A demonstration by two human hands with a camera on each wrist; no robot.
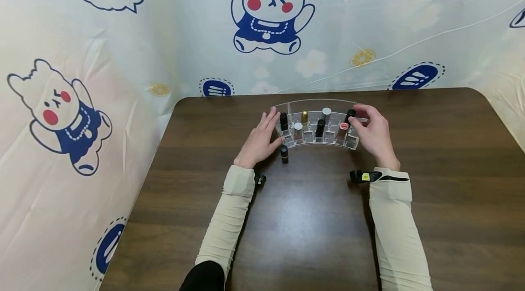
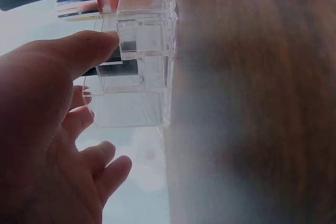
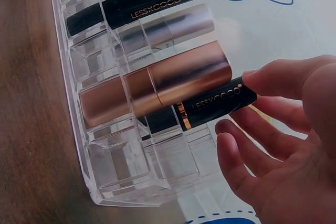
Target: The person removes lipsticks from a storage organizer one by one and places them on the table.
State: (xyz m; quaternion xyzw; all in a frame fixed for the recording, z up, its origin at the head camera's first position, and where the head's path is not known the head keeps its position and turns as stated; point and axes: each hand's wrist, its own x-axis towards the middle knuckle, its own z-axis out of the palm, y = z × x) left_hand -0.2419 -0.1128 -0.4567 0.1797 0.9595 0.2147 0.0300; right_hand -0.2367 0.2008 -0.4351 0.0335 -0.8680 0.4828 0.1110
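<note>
A clear, curved, tiered lipstick organizer stands toward the far edge of the table with several lipsticks in it. At its left end my left hand has its fingers stretched along the side. In the left wrist view, the thumb touches the edge of a tier. My right hand pinches the cap end of a black lipstick between thumb and fingers. That lipstick's lower end sits in a back-row slot at the right end. A rose-gold lipstick stands in front of it.
A dark lip tube stands on the table before the organizer's left corner. Silver-capped, gold and black lipsticks fill other slots. A printed curtain hangs behind the brown table.
</note>
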